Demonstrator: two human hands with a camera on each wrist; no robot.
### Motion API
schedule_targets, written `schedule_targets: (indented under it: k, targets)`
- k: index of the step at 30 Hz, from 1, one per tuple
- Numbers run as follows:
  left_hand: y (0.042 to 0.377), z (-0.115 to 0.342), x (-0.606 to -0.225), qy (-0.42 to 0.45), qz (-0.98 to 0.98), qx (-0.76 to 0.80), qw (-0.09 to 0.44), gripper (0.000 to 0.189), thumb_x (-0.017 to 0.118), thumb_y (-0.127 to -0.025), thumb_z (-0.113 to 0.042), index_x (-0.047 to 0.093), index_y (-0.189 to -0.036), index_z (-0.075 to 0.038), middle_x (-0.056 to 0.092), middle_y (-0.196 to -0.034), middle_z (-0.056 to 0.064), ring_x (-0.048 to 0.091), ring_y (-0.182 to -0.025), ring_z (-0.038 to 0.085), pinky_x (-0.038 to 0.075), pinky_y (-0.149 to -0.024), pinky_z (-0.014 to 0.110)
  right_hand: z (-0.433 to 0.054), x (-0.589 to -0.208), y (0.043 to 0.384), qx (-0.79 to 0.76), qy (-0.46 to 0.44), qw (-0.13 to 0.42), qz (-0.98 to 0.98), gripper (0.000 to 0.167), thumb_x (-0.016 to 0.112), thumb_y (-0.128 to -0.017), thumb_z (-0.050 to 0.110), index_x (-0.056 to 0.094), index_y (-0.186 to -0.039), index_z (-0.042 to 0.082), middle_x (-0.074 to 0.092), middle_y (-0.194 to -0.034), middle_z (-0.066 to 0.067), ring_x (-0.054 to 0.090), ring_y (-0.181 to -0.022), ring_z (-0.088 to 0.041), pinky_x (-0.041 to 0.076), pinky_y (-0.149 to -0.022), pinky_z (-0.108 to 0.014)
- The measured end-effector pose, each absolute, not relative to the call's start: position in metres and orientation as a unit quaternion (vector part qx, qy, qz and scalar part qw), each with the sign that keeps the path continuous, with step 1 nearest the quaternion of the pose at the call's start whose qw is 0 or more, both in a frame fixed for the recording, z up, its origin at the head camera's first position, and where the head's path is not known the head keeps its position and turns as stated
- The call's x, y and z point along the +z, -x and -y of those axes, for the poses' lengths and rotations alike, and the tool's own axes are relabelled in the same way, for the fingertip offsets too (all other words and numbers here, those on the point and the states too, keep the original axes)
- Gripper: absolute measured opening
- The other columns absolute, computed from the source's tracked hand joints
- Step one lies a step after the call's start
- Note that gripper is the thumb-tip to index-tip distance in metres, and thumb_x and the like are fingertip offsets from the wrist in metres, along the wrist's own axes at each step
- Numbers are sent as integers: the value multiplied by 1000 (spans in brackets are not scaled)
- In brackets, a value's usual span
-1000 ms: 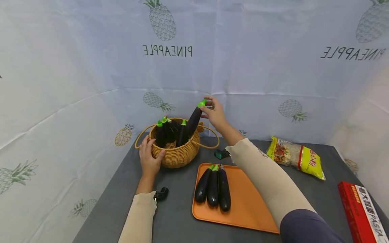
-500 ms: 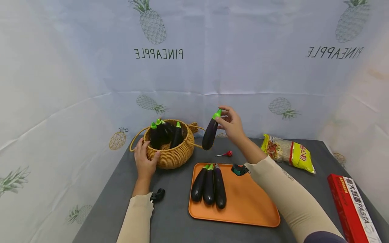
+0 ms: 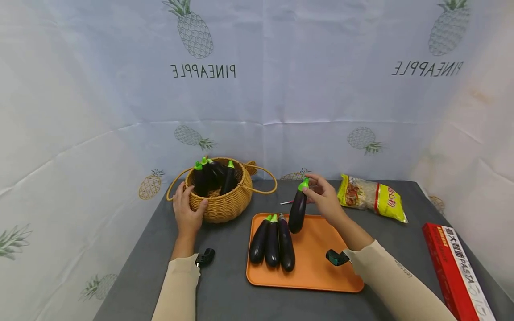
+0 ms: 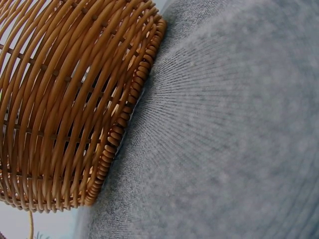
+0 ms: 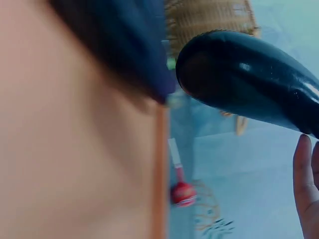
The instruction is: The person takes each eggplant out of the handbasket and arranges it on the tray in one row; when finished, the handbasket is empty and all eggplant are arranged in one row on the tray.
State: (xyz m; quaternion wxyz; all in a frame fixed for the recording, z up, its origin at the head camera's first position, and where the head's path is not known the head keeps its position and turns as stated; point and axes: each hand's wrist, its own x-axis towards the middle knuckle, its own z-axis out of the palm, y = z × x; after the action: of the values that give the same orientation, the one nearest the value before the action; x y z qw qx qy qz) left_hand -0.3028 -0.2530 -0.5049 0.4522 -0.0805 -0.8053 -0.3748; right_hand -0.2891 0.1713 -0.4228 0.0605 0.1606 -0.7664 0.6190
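The eggplant (image 3: pixel 298 211) is pinched at its green stem end by the right hand (image 3: pixel 324 196), likely so that its body hangs freely, slightly tilted, over the orange tray (image 3: pixel 321 261), just beside three laid-out eggplants (image 3: pixel 272 243). The left hand (image 3: pixel 188 214), fingers loosely spread, rests against the wicker basket (image 3: pixel 225 209), presumably steadying it on the tabletop (image 3: pixel 225 281). Half a second ago the held eggplant hung nearer the basket; now it is lower, while the left hand has stayed put.
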Motion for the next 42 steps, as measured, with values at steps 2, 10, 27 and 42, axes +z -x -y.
schedule_targets:
  k: [2, 10, 27, 42]
  targets:
    - [303, 253, -505, 81, 803, -375, 455, 71, 59, -87, -63, 55, -130, -7, 38, -150, 15, 30, -138, 37, 10, -109, 63, -174, -433, 283, 614, -148, 49, 774, 47, 62, -97, 25, 47, -141, 15, 50, -117, -15, 59, -98, -27, 55, -74, -49]
    - [305, 252, -505, 79, 801, -376, 460, 72, 58, -87, -64, 56, -129, -6, 39, -149, 17, 30, -138, 35, 11, -108, 64, -170, -462, 273, 586, -131, -38, 799, 49, 64, -96, 24, 47, -140, 10, 51, -113, -17, 62, -90, -28, 56, -68, -47]
    - [303, 250, -503, 74, 806, -373, 454, 73, 56, -87, -66, 55, -129, -7, 39, -148, 18, 30, -138, 35, 11, -108, 64, -162, -499, 280, 505, -81, -95, 854, 42, 65, -95, 25, 55, -129, 2, 58, -98, -11, 58, -72, -23, 52, -57, -37]
    - [303, 250, -505, 73, 809, -374, 449, 72, 56, -87, -65, 53, -131, -8, 37, -149, 17, 28, -139, 37, 9, -110, 61, -167, -481, 285, 468, -108, -90, 873, 43, 65, -95, 22, 53, -131, 2, 60, -96, -9, 63, -73, -22, 54, -58, -36]
